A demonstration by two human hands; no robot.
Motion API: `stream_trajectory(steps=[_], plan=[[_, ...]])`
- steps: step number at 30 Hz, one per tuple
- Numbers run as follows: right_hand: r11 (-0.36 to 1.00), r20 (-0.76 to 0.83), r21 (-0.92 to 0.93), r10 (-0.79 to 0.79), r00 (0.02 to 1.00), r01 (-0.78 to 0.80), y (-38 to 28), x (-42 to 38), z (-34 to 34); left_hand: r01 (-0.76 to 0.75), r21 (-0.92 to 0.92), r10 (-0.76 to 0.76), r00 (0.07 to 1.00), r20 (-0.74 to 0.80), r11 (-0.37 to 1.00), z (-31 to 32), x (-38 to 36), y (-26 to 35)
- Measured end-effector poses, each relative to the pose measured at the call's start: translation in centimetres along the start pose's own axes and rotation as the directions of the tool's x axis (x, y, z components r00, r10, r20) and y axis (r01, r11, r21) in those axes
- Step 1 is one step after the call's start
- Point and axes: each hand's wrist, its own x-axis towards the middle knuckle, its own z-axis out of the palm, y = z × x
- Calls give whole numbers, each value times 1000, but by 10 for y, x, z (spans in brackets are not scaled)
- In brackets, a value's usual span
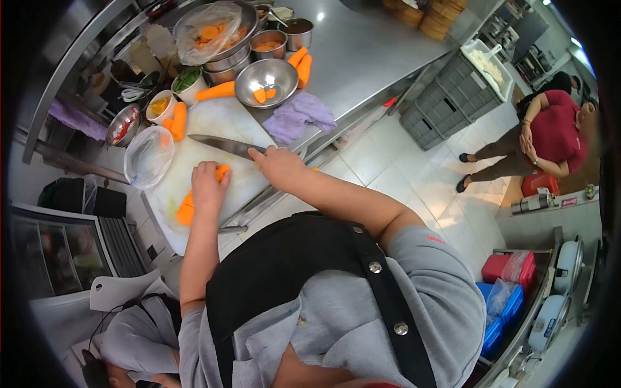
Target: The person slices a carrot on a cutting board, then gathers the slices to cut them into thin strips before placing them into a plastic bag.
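Observation:
My right hand (279, 167) grips the handle of a kitchen knife (220, 143), its blade lying low over the white cutting board (242, 129) and pointing left. My left hand (209, 187) is curled on a piece of carrot (222, 172), pressed to the board just below the blade. Another orange carrot piece (185, 210) rests by the left wrist. Beyond the board, a steel bowl (275, 72) contains a few carrot pieces. Whole peeled carrots (217, 91) lie beside that bowl, and a crumpled purple cloth (299, 117) is to its right.
A clear plastic bag (149, 156) sits at the board's left edge, near a bowl of red pieces (123, 127). Steel pots (268, 45) and a bagged bowl of carrots (210, 33) stand behind. A person (550, 132) stands right of a grey crate (446, 97); another person (142, 336) is lower left.

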Motion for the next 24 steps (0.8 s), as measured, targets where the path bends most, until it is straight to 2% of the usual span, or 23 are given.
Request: stream_trajectory(steps=[24], plan=[[999, -10, 42, 14, 1000, -14, 1, -2, 1, 21, 31, -21, 1000, -11, 999, -1, 1, 6]])
